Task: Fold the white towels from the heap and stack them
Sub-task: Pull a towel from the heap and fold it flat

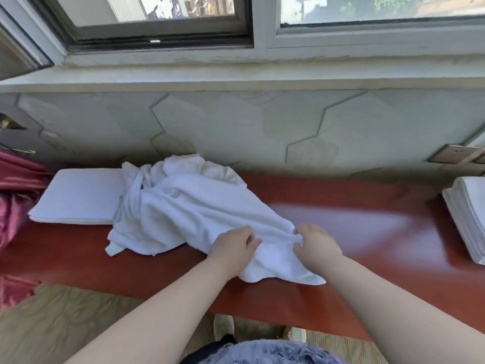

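Stretching from the heap (pixel 178 195) toward the near edge of the red-brown table (pixel 367 232), a white towel (pixel 265 261) is seen crumpled, its near hem lying just short of that edge. It is gripped by both hands. The left hand (pixel 236 245) is curled onto the cloth; a bunched fold at the towel's right edge is pinched by the right hand (pixel 316 243), which is slightly blurred. The heap is set at far centre-left, against the wall (pixel 236 127), overlapping a flat folded stack (pixel 78 198) to its left. A second stack (pixel 469 219) is cut off by the right frame edge. Bare tabletop is left between the held towel and that stack. Maroon cloth (pixel 13 185) is noted far left.
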Motion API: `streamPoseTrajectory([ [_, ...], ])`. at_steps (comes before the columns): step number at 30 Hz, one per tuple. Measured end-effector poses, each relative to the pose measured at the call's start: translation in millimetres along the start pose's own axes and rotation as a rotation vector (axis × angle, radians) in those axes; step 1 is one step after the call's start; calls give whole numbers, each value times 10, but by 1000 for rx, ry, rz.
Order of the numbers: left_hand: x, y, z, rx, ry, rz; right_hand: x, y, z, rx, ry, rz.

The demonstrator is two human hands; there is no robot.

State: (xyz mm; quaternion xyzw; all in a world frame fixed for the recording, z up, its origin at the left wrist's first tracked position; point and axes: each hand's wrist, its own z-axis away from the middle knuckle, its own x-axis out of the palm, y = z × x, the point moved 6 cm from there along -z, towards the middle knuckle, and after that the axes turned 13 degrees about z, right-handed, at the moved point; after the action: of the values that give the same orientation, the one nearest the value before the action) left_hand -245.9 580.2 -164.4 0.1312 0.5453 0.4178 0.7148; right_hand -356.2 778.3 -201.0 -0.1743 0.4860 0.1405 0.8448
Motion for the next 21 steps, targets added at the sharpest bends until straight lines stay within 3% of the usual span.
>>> streamPoseTrajectory([
  [5,-716,-453,97,-41,283,9,-240,-884,-140,-211,67,-27],
  [8,-1225,-882,196,-157,441,24,-349,-1407,-318,-326,108,-11],
  [12,-1871,-1399,272,-277,568,116,-482,-2052,-648,-358,169,-20],
  [16,-2284,-1695,95,-257,557,91,-523,-2651,-993,-373,192,0],
  [21,-2292,-1650,-315,-132,359,32,-539,-3006,-1238,-336,239,140],
])
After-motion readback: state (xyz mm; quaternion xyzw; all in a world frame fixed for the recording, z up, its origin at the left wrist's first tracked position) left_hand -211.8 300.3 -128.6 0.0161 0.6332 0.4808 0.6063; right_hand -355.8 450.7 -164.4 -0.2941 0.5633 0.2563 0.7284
